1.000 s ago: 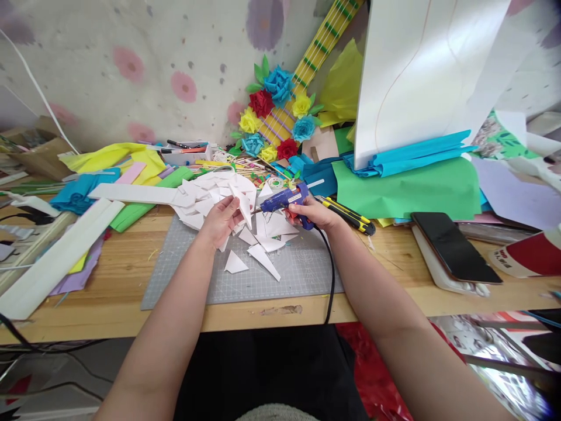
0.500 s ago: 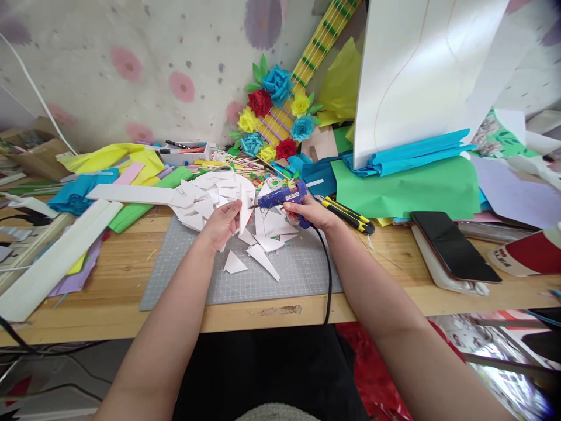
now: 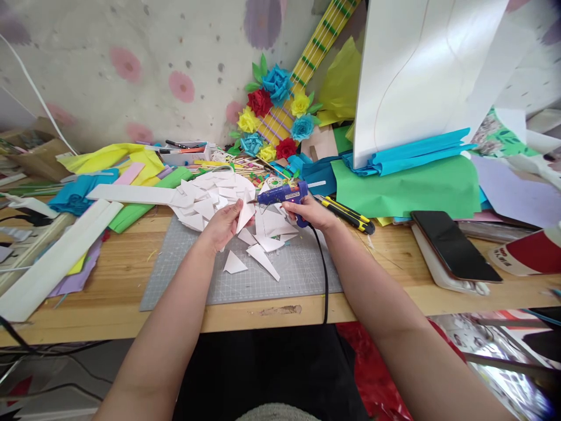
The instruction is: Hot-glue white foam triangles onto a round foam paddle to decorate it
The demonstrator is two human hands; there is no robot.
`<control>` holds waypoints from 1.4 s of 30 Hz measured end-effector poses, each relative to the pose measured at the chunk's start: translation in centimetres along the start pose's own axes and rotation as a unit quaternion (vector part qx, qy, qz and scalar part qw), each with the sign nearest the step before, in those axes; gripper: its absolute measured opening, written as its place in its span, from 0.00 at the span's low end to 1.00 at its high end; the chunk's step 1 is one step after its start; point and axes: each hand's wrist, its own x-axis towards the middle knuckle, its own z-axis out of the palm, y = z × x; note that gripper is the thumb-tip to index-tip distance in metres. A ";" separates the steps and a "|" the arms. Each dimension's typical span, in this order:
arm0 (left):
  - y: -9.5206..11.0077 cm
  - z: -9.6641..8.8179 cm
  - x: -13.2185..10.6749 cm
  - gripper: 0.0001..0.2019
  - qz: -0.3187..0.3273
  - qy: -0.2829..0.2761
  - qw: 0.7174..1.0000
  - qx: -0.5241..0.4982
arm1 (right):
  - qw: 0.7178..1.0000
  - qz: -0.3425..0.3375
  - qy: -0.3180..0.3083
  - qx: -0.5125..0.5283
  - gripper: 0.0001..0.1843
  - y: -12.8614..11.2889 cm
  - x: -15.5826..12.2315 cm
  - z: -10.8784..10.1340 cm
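My left hand (image 3: 224,225) pinches a white foam board piece (image 3: 245,213) between thumb and fingers, held up over the heap. In my right hand (image 3: 312,211) is a blue hot glue gun (image 3: 280,195), its nozzle pointing left at the piece's upper edge; whether it touches I cannot tell. A white glue stick pokes out of its back, and a black cord (image 3: 325,275) hangs from the grip. Behind my left hand lies a white guitar-shaped form (image 3: 131,193), its round body covered in overlapping white pieces. Loose white offcuts (image 3: 263,254) lie on the grey cutting mat (image 3: 175,275).
A yellow guitar (image 3: 280,120) with paper flowers leans on the wall. Right of my hand lies a yellow-black utility knife (image 3: 348,215); farther right are a phone (image 3: 453,245) and a red-white cup (image 3: 532,251). A white board (image 3: 421,76) stands behind green paper (image 3: 407,187).
The white piece in my left hand has tilted, turning its broad face more toward me. The glue gun's nozzle has shifted slightly left and up along the piece.
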 end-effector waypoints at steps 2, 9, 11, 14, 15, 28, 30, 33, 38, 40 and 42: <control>0.0 0.0 0.0 0.16 0.002 0.009 1.000 0.002 | 1.000 0.011 -0.024 -0.003 0.29 -0.2 -0.2 0.0; 0.1 0.0 0.1 0.14 0.000 0.025 1.000 0.007 | 0.995 0.019 -0.098 -0.009 0.26 -0.8 -0.3 0.1; 0.0 0.0 0.1 0.15 0.000 0.027 1.000 0.015 | 0.997 0.007 -0.081 0.007 0.25 -0.6 -0.1 0.1; -0.1 -0.1 0.1 0.18 0.005 0.021 0.999 0.030 | 0.999 -0.011 -0.028 0.024 0.25 -0.1 0.2 0.1; -0.1 -0.1 0.1 0.18 0.006 0.014 0.999 0.033 | 0.999 -0.016 -0.015 0.028 0.25 0.0 0.2 0.0; 0.0 -0.4 0.0 0.17 -0.012 -0.020 0.999 0.044 | 0.998 -0.025 0.038 0.036 0.28 0.6 0.6 -0.3; 0.1 -0.4 0.0 0.17 -0.010 -0.017 0.999 0.038 | 0.999 -0.021 0.033 0.032 0.28 0.7 0.6 -0.3; 0.3 -0.3 -0.1 0.16 -0.004 -0.005 1.000 0.021 | 0.999 -0.013 0.021 0.022 0.28 0.6 0.5 -0.4; 0.4 -0.2 -0.1 0.15 -0.005 0.009 1.000 0.004 | 1.000 -0.006 -0.002 0.012 0.27 0.5 0.2 -0.5; 0.4 -0.4 -0.1 0.16 -0.001 0.012 1.000 0.002 | 1.000 -0.007 -0.007 0.009 0.27 0.4 0.1 -0.5; 0.3 -0.5 0.0 0.17 0.003 0.014 1.000 0.004 | 1.000 -0.006 -0.013 0.005 0.27 0.3 0.1 -0.5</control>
